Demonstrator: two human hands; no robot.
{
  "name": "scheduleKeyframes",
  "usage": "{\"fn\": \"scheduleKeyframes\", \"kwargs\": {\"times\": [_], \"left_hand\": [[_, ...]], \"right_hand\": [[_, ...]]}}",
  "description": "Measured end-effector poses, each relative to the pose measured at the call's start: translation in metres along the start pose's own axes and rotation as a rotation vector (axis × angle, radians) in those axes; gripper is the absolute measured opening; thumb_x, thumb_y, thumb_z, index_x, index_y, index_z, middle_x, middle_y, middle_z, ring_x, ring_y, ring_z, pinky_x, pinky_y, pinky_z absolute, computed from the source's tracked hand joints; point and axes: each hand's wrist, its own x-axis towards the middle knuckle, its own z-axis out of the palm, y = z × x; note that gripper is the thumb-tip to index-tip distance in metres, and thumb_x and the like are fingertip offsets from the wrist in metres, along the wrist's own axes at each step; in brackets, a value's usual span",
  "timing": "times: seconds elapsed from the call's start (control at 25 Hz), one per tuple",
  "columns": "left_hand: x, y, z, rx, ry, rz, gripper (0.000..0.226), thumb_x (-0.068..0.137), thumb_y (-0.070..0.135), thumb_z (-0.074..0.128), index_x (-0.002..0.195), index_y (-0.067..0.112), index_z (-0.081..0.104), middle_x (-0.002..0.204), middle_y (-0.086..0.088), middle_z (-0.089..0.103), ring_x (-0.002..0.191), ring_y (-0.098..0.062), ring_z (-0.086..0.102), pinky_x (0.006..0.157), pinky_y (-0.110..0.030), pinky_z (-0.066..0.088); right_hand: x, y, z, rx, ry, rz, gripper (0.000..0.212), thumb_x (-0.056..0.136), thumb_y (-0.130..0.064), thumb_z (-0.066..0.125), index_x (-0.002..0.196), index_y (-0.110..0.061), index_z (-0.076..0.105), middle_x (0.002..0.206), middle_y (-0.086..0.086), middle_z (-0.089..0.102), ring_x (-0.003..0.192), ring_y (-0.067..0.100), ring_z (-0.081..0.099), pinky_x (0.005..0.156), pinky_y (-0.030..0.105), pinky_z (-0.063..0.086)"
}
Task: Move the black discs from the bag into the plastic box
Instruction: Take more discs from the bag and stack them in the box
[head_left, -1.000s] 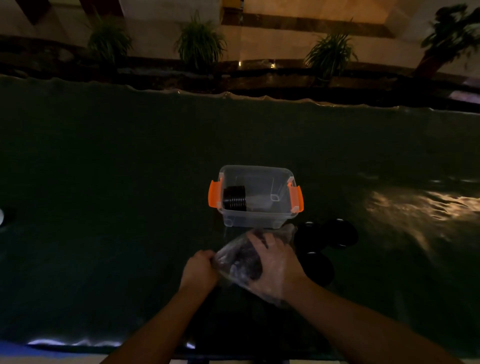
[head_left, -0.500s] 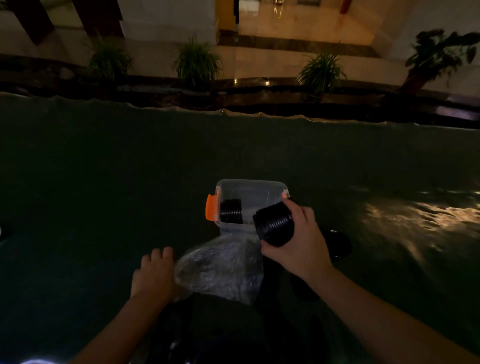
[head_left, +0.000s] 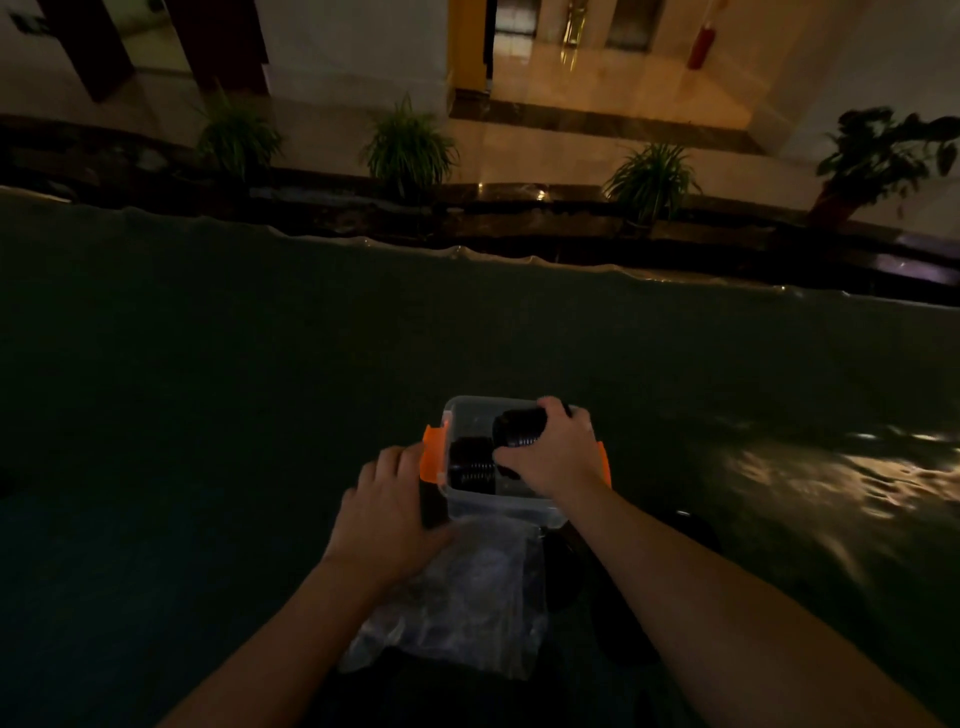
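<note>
Black discs (head_left: 517, 427), stacked, were gripped sideways in the right hand (head_left: 558, 454) over the plastic box (head_left: 498, 506). Left hand (head_left: 387, 512) lay flat, fingers loose, on the bag (head_left: 462, 597). Releasing early risked the stack toppling and scattering across the desk (head_left: 208, 415).

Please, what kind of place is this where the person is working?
Probably a dim lobby or hall of a large building. Beyond the dark covered table lie a polished stone floor, a row of potted plants, and a lit corridor.
</note>
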Motion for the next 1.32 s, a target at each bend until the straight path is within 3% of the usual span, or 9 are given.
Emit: {"fn": "scheduleKeyframes", "kwargs": {"times": [0.16, 0.32, 0.48, 0.68, 0.92, 1.16, 1.32], "left_hand": [[0.016, 0.014, -0.003, -0.008, -0.029, 0.020, 0.107, 0.065, 0.076, 0.071, 0.150, 0.029, 0.025, 0.152, -0.003, 0.035, 0.137, -0.026, 0.039, 0.107, -0.054, 0.043], [0.029, 0.013, 0.002, -0.025, -0.045, 0.014, 0.103, 0.069, 0.064, 0.077, 0.150, 0.029, 0.023, 0.152, -0.003, 0.035, 0.137, -0.025, 0.038, 0.108, -0.052, 0.042], [0.040, 0.007, 0.006, -0.057, -0.082, -0.002, 0.109, 0.064, 0.062, 0.081, 0.149, 0.030, 0.021, 0.151, -0.003, 0.037, 0.135, -0.026, 0.041, 0.106, -0.051, 0.043], [0.054, 0.010, 0.011, -0.039, -0.165, 0.021, 0.124, 0.062, 0.056, 0.084, 0.155, 0.031, 0.006, 0.154, -0.006, 0.036, 0.139, -0.030, 0.037, 0.107, -0.058, 0.042], [0.060, 0.015, 0.018, -0.017, -0.154, 0.012, 0.123, 0.066, 0.050, 0.086, 0.156, 0.029, 0.006, 0.154, -0.006, 0.039, 0.139, -0.029, 0.039, 0.110, -0.056, 0.040], [0.055, 0.007, 0.018, 0.017, -0.114, -0.009, 0.124, 0.065, 0.055, 0.085, 0.156, 0.028, 0.005, 0.150, -0.008, 0.042, 0.136, -0.031, 0.042, 0.108, -0.055, 0.042], [0.049, -0.001, 0.019, 0.018, -0.095, -0.026, 0.126, 0.063, 0.058, 0.083, 0.156, 0.032, 0.003, 0.150, -0.007, 0.042, 0.136, -0.031, 0.043, 0.106, -0.059, 0.043]], "right_hand": [[0.010, 0.008, 0.022, -0.117, -0.028, 0.094, 0.102, 0.063, -0.063, 0.081, 0.149, -0.032, 0.035, 0.155, 0.018, 0.033, 0.141, 0.039, 0.038, 0.110, 0.056, 0.044], [0.024, 0.006, 0.037, -0.110, -0.068, 0.153, 0.097, 0.071, -0.053, 0.086, 0.150, -0.029, 0.035, 0.158, 0.021, 0.026, 0.142, 0.041, 0.038, 0.110, 0.059, 0.045], [0.036, 0.014, 0.042, 0.068, -0.185, 0.185, 0.094, 0.073, -0.047, 0.089, 0.150, -0.027, 0.040, 0.155, 0.014, 0.036, 0.136, 0.036, 0.045, 0.109, 0.057, 0.045], [0.040, 0.025, 0.045, 0.169, -0.277, 0.132, 0.073, 0.084, -0.039, 0.084, 0.146, -0.022, 0.049, 0.142, 0.006, 0.057, 0.128, 0.025, 0.055, 0.108, 0.050, 0.048], [0.041, 0.020, 0.038, 0.114, -0.413, 0.122, 0.108, 0.068, -0.025, 0.094, 0.156, -0.030, 0.033, 0.153, 0.007, 0.040, 0.138, 0.031, 0.042, 0.112, 0.052, 0.041], [0.041, 0.012, 0.038, 0.153, -0.499, 0.055, 0.106, 0.072, -0.013, 0.090, 0.158, -0.032, 0.031, 0.156, 0.008, 0.036, 0.140, 0.030, 0.041, 0.114, 0.057, 0.040], [0.037, 0.009, 0.041, 0.130, -0.507, 0.025, 0.106, 0.076, -0.015, 0.089, 0.160, -0.030, 0.026, 0.159, 0.008, 0.032, 0.143, 0.031, 0.038, 0.115, 0.054, 0.039]]}}
